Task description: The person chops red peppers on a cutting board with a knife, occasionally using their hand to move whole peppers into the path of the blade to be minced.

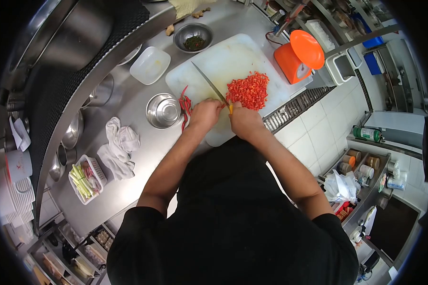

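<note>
My right hand [246,121] is closed around the yellow handle of a long kitchen knife [208,81]. Its blade points away to the upper left, over a white cutting board [242,49]. Beside the blade, my left hand [206,114] is closed with bent fingers, and a bit of red chili shows at its fingertips. Finely chopped red chili [248,91] lies heaped on the board right of the knife. Several whole red chilies [186,105] lie at the board's left edge, near my left wrist.
Left of the board stand a steel bowl [163,111] and a white plastic container [150,65]. Behind is a bowl of dark green herbs [193,38]. An orange scale [290,59] stands at right. A cloth [121,148] and a vegetable basket [87,179] sit at left.
</note>
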{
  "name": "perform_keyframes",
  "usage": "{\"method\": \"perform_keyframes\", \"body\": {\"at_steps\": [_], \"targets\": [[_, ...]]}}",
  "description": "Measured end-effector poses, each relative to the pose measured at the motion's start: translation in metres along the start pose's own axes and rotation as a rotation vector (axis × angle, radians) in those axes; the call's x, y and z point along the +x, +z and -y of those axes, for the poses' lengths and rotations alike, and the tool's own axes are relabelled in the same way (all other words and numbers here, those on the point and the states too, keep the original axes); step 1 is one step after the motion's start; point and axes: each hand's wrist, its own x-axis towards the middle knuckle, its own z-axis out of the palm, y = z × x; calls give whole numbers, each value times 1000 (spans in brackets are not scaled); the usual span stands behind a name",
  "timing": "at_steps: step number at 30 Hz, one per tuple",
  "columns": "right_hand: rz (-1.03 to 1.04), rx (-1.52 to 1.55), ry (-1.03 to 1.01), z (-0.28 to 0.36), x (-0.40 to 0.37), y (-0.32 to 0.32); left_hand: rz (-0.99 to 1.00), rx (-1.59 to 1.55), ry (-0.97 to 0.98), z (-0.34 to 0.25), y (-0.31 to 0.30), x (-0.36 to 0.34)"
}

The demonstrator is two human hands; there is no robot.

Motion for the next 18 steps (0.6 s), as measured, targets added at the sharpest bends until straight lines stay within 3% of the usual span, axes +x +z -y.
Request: {"method": "perform_keyframes", "body": {"at_steps": [18], "targets": [[4,47,29,3,-4,16,6,13,-5,-1,2,1]]}}
